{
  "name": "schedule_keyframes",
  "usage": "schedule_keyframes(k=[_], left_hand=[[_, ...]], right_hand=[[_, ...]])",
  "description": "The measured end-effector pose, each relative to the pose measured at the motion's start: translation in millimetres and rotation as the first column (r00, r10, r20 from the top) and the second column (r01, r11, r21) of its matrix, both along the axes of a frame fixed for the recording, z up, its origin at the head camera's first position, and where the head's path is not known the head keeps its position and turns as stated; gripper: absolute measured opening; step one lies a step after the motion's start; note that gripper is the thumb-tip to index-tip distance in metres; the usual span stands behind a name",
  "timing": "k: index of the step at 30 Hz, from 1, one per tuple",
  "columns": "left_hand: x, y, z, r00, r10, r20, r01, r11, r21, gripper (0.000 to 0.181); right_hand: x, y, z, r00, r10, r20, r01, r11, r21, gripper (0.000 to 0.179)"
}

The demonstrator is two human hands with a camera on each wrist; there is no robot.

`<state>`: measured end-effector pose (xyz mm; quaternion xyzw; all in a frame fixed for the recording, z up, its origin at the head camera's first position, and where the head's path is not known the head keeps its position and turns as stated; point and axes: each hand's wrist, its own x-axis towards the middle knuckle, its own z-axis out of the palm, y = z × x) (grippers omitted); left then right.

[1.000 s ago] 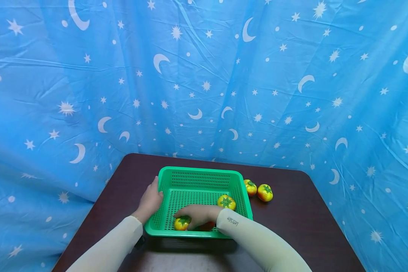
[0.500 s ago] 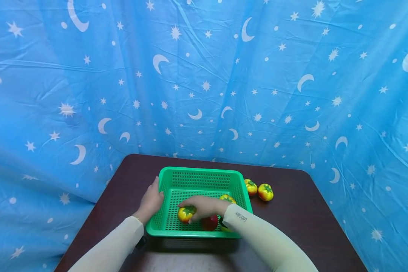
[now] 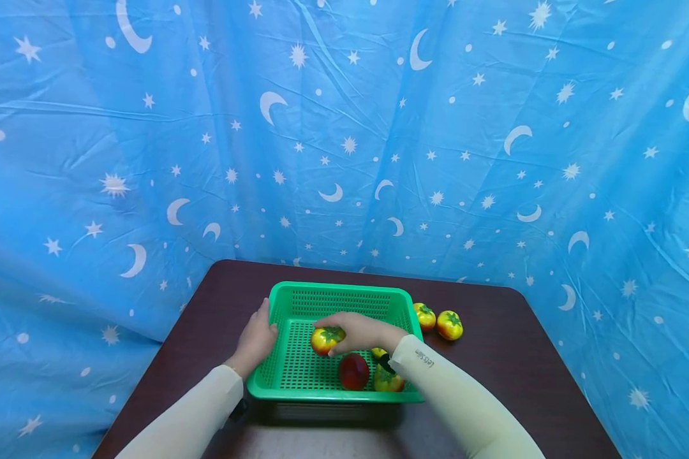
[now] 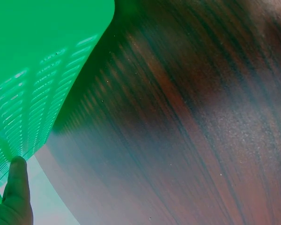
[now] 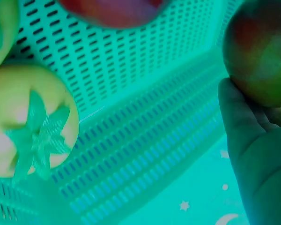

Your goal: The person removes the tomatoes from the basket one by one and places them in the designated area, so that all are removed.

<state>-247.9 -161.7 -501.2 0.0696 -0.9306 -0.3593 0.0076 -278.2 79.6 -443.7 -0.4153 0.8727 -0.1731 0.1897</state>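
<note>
My right hand [image 3: 358, 330] grips a yellow-red tomato [image 3: 325, 342] with a green leafy top, over the middle of the green basket [image 3: 339, 287]. In the right wrist view, fingers [image 5: 239, 108] press along the underside of this tomato, which looks dark there. At the basket's left side, my left hand [image 3: 256, 336] holds the wall, its thumb over the rim. The left wrist view shows one finger [image 4: 18, 180] against the outer wall. Inside the basket, a dark red round fruit [image 3: 353, 371] lies near the front, beside a yellow-red fruit [image 3: 388, 381]. Another tomato [image 3: 377, 352] is mostly hidden behind my right wrist.
Two more yellow-red tomatoes [image 3: 450, 326] sit on the dark table [image 3: 494, 370], just right of the basket. A blue curtain [image 3: 344, 127] with stars and moons hangs behind the table and along its sides.
My right hand has lifted the tomato from the basket's front left and carried it back and slightly right. This uncovers the dark red fruit. My left hand stays on the basket.
</note>
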Motion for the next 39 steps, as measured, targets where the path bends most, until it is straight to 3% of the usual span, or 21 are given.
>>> schedule_keyframes(k=[11, 26, 39], left_hand=[[-0.8, -2.3, -1.0, 1.0, -0.015, 0.012, 0.015, 1.0, 0.025, 0.067], [2.3, -1.1, 2.0, 1.0, -0.004, 0.022, 0.004, 1.0, 0.017, 0.068], [1.6, -1.0, 0.9, 1.0, -0.002, 0.026, 0.001, 0.999, 0.037, 0.067]], right_hand=[[-7.8, 33, 14.9, 0.99, -0.115, 0.081, 0.121, 0.989, -0.08, 0.063], [-6.0, 57, 14.3, 0.981, -0.184, 0.057, 0.191, 0.973, -0.131, 0.064], [-6.2, 82, 20.3, 0.958, -0.271, 0.096, 0.284, 0.941, -0.183, 0.064]])
